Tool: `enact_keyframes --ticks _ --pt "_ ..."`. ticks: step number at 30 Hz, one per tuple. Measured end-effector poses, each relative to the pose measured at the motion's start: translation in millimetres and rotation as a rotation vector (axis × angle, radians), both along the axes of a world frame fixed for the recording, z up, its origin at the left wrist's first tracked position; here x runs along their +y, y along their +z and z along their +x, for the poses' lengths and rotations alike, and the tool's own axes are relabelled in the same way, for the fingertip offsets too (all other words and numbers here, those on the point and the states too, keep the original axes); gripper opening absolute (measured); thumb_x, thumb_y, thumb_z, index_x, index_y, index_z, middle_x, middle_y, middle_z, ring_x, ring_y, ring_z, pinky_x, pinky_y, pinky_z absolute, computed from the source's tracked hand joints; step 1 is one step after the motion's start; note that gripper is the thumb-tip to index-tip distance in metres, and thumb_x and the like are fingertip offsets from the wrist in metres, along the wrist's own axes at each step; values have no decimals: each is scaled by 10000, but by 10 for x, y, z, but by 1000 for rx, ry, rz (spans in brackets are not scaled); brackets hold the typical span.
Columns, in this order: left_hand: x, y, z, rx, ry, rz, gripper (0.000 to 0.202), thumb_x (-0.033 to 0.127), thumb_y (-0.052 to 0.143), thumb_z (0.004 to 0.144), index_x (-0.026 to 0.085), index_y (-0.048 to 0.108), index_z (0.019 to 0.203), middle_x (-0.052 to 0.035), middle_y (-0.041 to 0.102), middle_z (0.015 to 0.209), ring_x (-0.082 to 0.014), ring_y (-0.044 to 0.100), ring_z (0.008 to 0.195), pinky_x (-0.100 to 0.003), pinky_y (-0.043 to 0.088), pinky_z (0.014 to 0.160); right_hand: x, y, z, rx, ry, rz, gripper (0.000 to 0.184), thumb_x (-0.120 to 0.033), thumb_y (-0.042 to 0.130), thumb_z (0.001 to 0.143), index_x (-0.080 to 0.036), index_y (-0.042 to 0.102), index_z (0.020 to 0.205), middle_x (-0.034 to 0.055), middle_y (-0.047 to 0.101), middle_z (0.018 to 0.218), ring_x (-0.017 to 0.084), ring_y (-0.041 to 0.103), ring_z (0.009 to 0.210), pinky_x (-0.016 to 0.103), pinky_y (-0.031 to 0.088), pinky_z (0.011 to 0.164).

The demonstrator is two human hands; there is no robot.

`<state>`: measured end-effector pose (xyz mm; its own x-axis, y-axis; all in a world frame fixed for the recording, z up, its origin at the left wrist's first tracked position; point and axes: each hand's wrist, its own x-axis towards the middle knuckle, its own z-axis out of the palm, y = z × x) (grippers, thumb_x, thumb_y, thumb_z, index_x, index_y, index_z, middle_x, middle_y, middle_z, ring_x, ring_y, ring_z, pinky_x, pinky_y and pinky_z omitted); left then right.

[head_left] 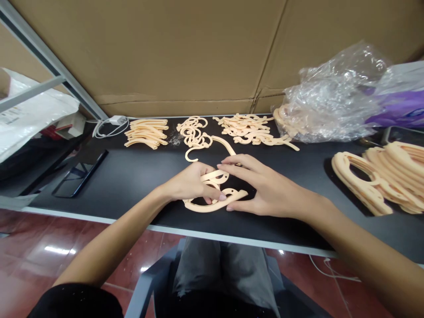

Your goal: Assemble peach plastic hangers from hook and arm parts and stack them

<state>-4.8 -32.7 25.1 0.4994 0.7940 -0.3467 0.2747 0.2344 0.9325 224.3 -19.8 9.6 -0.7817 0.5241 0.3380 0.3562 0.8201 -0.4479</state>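
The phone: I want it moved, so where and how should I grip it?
Grip the phone by its long edges near the middle, probably from above with the left hand once free: the phone lies flat, narrow across, on that side.

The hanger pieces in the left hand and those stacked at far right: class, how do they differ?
The held pieces are few; the stacked pieces are many, layered closely. The left hand holds the held pieces, partly covering them; no hand touches the stacked pieces. Both sets are pale peach and curved.
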Motion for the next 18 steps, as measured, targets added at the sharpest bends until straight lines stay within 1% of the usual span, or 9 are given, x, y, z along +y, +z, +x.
enact_keyframes --ticks 3,6,8,10,12,14,16,17,18 --pt "-8 2 5 13 20 -5 260 176 891 634 121 647 704 13 675 632 -92 645 561 -181 550 530 -9 22 -13 -1 20 15 684 -412 779 809 -218 515 1410 147 603 1309 304 586 1198 499 547 982" --pt "-15 15 0 8 13 -14 295 188 912 618 116 647 726 13 676 636 -88 649 560 -169 557 534 -10 43 -27 14 25 64 620 -390 779 807 -181 553 1345 153 642 1227 300 606 1118 472 558 921" --pt "-10 19 0 -15 4 -28 321 287 908 664 111 664 777 -10 699 669 -100 677 587 -187 589 579 3 56 -25 21 25 108 574 -364 776 802 -151 575 1296 160 658 1180 300 614 1069 459 557 884" --pt "5 10 8 -60 35 -50 413 463 854 734 103 677 833 -52 725 716 -125 707 615 -219 614 614 22 67 -3 23 7 151 549 -366 779 793 -143 590 1258 158 666 1143 300 619 1019 457 556 848" --pt "30 -16 27 -146 151 -63 543 626 758 779 99 683 887 -85 737 768 -161 728 643 -245 621 590 28 74 52 27 -36 195 540 -390 780 791 -149 597 1238 154 666 1113 300 622 984 458 555 824" --pt "58 -54 51 -256 326 -50 610 698 674 815 98 678 927 -96 729 811 -197 741 686 -273 624 561 -6 77 153 52 -102 254 539 -418 781 794 -157 601 1230 155 659 1098 308 624 992 471 550 848" --pt "80 -96 70 -340 460 -14 598 688 644 848 95 671 924 -94 713 838 -211 741 725 -294 630 558 -89 75 308 111 -204 343 545 -444 792 787 -165 612 1220 162 654 1107 329 618 1039 508 529 924" --pt "86 -114 78 -361 488 4 573 664 651 858 94 667 907 -93 705 841 -210 739 734 -298 633 563 -144 69 408 138 -286 383 548 -443 804 778 -168 622 1215 168 651 1111 342 616 1062 530 515 955" --pt "89 -129 82 -367 490 18 547 638 664 862 92 664 891 -92 698 841 -206 734 735 -295 633 563 -204 58 524 148 -394 422 530 -432 806 780 -174 635 1210 176 645 1129 351 614 1074 538 514 955"
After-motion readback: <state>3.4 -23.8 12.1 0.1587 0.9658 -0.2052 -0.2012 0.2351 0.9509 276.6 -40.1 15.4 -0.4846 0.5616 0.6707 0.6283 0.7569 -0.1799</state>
